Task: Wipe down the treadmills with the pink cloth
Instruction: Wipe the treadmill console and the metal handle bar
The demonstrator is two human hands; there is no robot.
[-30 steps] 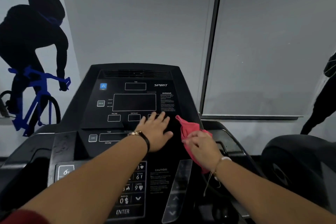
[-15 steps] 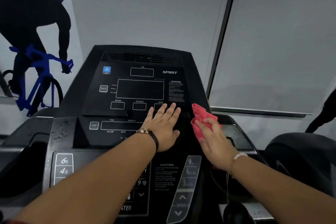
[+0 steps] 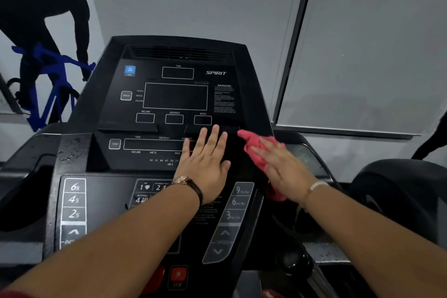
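Quick status from my end of the feed: I'd call this job early-to-middle, nowhere near done. The pink cloth (image 3: 257, 154) sits bunched against the right edge of the treadmill console (image 3: 176, 97), just right of the lower readout, with one tail poking up toward the warning label and another hanging below the palm. The right hand (image 3: 284, 170) lies on top of it with its fingers stretched out flat, pressing rather than clutching. The left hand (image 3: 205, 159) is also flat, palm down on the console face below the speed window, holding nothing, I guess just bracing. Both side wings (image 3: 70, 150) of the console still show speckles or droplets, so those look unwiped to me, and I can't tell whether the keypads lower down have been done. The next treadmill (image 3: 399, 191), off to the console's right, looks untouched as far as I can judge. Versus a second ago, the right hand has gone from pinching a dangling cloth to spreading over it, and it has slid slightly lower along that right edge. The left hand has barely budged, and the console now fills more of the view.
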